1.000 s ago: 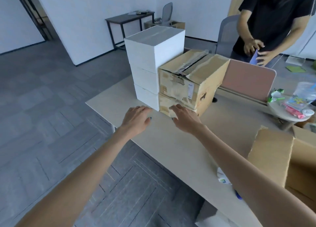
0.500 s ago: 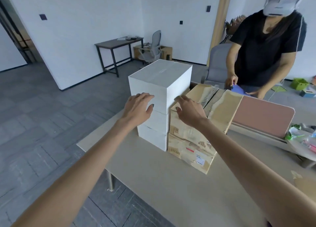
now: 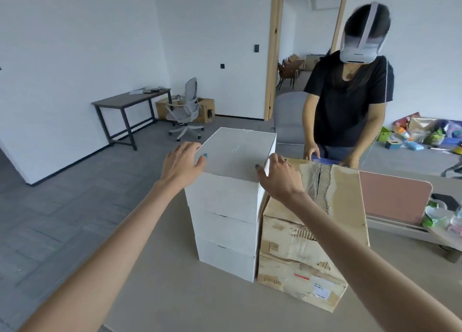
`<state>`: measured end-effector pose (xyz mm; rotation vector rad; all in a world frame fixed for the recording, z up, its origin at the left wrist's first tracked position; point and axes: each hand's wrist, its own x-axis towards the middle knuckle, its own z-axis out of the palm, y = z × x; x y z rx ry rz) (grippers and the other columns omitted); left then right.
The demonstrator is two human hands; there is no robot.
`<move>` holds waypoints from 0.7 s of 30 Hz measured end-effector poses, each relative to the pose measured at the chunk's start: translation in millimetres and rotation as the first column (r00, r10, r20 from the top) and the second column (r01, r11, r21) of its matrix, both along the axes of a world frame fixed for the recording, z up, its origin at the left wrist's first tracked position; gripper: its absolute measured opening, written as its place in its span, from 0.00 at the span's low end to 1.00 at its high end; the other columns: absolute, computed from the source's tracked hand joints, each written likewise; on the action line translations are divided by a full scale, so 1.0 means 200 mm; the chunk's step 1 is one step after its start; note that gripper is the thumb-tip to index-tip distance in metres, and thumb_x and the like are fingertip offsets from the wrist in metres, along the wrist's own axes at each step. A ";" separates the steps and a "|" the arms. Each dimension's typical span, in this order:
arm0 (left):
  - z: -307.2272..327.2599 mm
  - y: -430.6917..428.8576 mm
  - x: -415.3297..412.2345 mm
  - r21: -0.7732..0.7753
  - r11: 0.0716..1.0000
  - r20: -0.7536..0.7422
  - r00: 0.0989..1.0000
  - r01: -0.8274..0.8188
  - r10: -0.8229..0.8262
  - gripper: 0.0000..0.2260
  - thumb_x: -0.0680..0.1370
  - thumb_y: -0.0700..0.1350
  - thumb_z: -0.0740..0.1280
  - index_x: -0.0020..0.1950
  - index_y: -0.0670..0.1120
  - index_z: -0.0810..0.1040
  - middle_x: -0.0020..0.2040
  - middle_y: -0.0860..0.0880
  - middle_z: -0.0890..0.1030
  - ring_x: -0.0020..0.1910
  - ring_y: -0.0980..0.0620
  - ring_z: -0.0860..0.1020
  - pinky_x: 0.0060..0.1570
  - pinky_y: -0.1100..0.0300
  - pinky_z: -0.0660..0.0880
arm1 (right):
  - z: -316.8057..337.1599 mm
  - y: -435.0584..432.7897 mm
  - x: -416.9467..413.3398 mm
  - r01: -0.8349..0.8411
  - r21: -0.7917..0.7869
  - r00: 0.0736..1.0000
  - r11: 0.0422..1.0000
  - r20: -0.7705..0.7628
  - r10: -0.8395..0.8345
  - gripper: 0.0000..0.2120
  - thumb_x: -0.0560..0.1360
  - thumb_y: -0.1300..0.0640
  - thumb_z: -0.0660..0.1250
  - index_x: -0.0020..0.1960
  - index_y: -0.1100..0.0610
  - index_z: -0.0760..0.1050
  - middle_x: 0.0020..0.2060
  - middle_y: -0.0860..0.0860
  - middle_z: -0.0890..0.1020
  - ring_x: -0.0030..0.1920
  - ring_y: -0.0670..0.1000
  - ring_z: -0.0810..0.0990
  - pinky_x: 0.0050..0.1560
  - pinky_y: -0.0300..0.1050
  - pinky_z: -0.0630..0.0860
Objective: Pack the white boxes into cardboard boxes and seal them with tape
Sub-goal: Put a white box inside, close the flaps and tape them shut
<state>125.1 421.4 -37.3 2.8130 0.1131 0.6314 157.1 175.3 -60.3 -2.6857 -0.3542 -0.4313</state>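
Both arms have come up. A second ago the hands lay low by the foot of the stacks, half a second ago they were at the flanks of the top white box (image 3: 237, 154), and now they sit at its upper edge. The left grip (image 3: 181, 165) wraps the box's left near corner, thumb over onto the top face. The right grip (image 3: 281, 181) takes the right near corner the same way, its fingers down in the seam against the cardboard boxes (image 3: 307, 231). So both grips are closed on that box, not wide. My reading is that the lift for packing is about to start. The box seems to be resting on the stack of white boxes (image 3: 225, 231), though the wide lens makes that hard to confirm.

That stack stands in the centre of the frame on the table (image 3: 162, 294), touching the two stacked cardboard boxes to its right. The top box lies flat, broad face up. Its long axis appears to run away from the camera toward the upper right of the frame, along the faint seam on its lid. An open carton to receive it is not in view.
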 end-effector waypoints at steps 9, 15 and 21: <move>-0.12 0.27 0.24 -0.655 0.755 -0.240 0.937 0.035 -0.253 0.26 0.73 0.61 0.69 0.65 0.50 0.68 0.56 0.55 0.76 0.53 0.53 0.78 0.45 0.57 0.71 | -0.06 0.23 0.03 0.259 0.739 0.906 0.621 -0.408 0.108 0.25 0.77 0.48 0.69 0.66 0.60 0.64 0.60 0.56 0.77 0.57 0.52 0.77 0.54 0.43 0.73; -0.23 0.31 0.34 -0.920 0.389 -0.127 0.897 0.054 -0.424 0.26 0.64 0.59 0.73 0.61 0.54 0.76 0.57 0.57 0.82 0.56 0.53 0.81 0.54 0.50 0.78 | -0.09 0.28 -0.01 0.249 0.932 0.890 0.262 -0.327 0.317 0.21 0.65 0.56 0.72 0.57 0.52 0.72 0.52 0.55 0.81 0.48 0.51 0.81 0.42 0.44 0.80; -0.23 0.29 0.32 -0.940 0.308 0.002 0.902 0.149 -0.432 0.14 0.77 0.42 0.70 0.62 0.44 0.77 0.37 0.72 0.78 0.54 0.53 0.81 0.57 0.54 0.76 | -0.14 0.30 0.02 0.330 0.917 0.883 0.222 -0.383 0.270 0.22 0.75 0.61 0.67 0.66 0.49 0.69 0.58 0.57 0.81 0.50 0.54 0.83 0.44 0.50 0.81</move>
